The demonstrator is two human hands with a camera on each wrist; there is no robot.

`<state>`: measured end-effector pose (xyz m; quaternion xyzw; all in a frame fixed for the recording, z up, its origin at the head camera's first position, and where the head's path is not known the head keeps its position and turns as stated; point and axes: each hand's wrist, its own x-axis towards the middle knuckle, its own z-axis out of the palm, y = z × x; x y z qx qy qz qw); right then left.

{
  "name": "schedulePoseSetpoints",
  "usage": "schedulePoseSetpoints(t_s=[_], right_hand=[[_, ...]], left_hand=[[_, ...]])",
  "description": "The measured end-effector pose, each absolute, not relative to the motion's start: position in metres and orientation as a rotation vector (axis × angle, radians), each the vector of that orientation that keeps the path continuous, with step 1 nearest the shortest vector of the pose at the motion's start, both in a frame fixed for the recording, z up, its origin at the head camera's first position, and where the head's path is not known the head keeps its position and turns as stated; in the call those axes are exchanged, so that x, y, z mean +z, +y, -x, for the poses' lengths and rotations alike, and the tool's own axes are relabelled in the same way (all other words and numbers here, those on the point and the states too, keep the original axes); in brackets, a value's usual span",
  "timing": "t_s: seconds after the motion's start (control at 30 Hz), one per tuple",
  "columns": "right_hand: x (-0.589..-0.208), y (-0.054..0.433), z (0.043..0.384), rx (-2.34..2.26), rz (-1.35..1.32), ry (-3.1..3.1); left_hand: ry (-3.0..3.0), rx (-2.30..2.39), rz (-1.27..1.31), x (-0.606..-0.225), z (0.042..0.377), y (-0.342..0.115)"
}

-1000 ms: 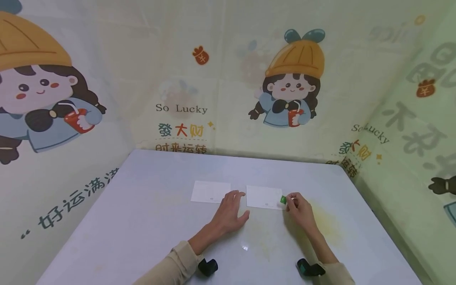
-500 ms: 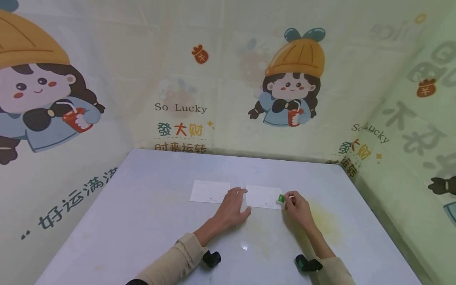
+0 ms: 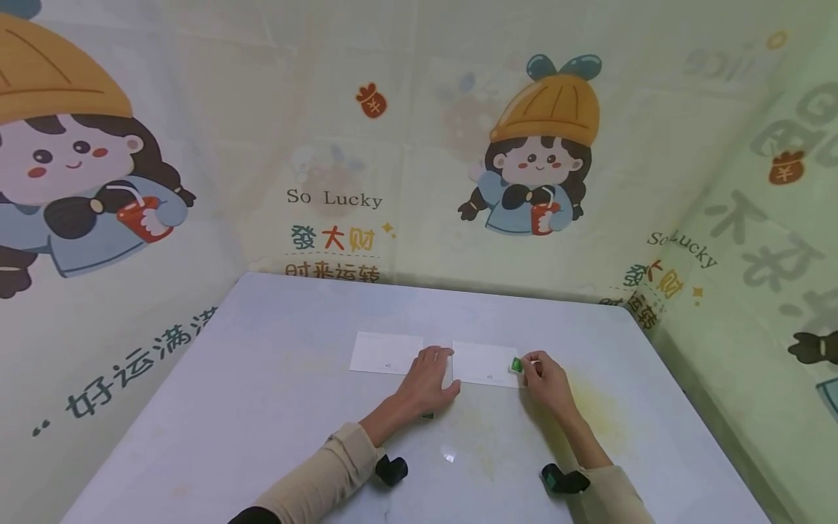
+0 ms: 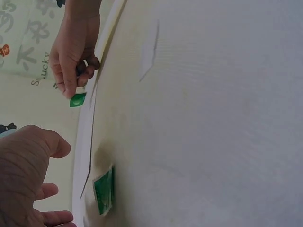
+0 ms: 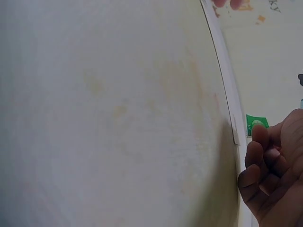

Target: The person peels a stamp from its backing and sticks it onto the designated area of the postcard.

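Note:
My right hand (image 3: 548,378) pinches a small green stamp-like square (image 3: 516,364) between thumb and fingertips, at the lower right corner of the right-hand white card (image 3: 483,362). My left hand (image 3: 428,384) is spread with relaxed fingers, its fingertips at that card's left edge. A second white card (image 3: 385,352) lies on the left, partly behind the left hand. In the left wrist view, another green square piece (image 4: 103,190) with a pale edge lies near my left thumb; the hand hides most of it in the head view.
The white table (image 3: 262,415) carries yellowish stains on its right side. Patterned cloth walls (image 3: 419,160) stand along its back and sides. Black wrist cameras (image 3: 391,471) sit at both cuffs.
My right hand has brought the green square slightly left, over the card's corner. The left hand has shifted slightly right, and a green piece now shows beneath its wrist.

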<state>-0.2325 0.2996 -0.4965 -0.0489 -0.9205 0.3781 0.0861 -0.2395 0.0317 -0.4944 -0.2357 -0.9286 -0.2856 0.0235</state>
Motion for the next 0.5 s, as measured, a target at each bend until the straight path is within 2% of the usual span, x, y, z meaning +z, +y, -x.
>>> schedulePoseSetpoints(t_s=[0.5], right_hand=[[-0.4963,0.3035,0.2431,1.086,0.113,-2.772]], left_hand=[[-2.944,-0.886,0.702,-0.4957,0.2494,0.0328]])
